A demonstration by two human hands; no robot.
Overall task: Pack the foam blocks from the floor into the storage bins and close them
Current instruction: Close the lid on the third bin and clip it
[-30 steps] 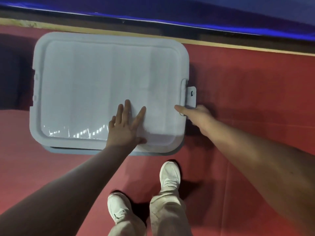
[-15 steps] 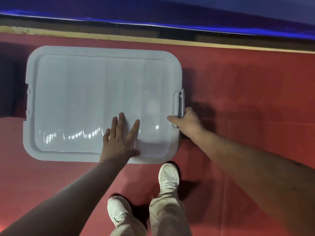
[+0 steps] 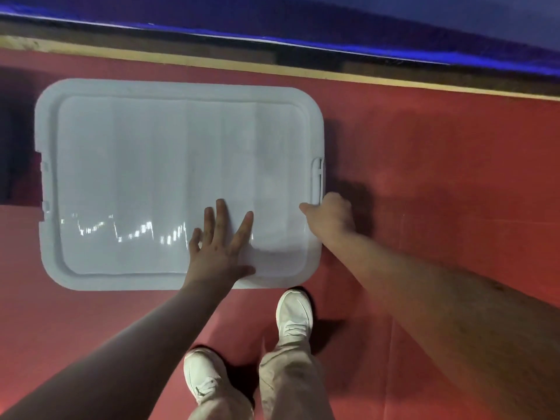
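A white storage bin stands on the red floor with its white lid (image 3: 169,177) seated on it. My left hand (image 3: 221,241) lies flat on the lid near its front right part, fingers spread and straight. My right hand (image 3: 331,216) is at the bin's right edge, at the near end of the white side latch (image 3: 318,177). Its thumb lies on the lid's rim and its fingers curl over the side, where they are hidden. The latch lies folded against the bin. The notch (image 3: 44,186) on the lid's left edge shows no latch. No foam blocks are in view.
The red mat (image 3: 439,177) stretches to the right of the bin and in front of it. A yellow strip and dark ledge (image 3: 303,65) run along the far side under a blue surface. My feet in white shoes (image 3: 295,316) stand just in front of the bin.
The right latch, flipped outward a second ago, has swung up and now lies folded against the bin under my right hand. My left hand has stayed flat on the lid.
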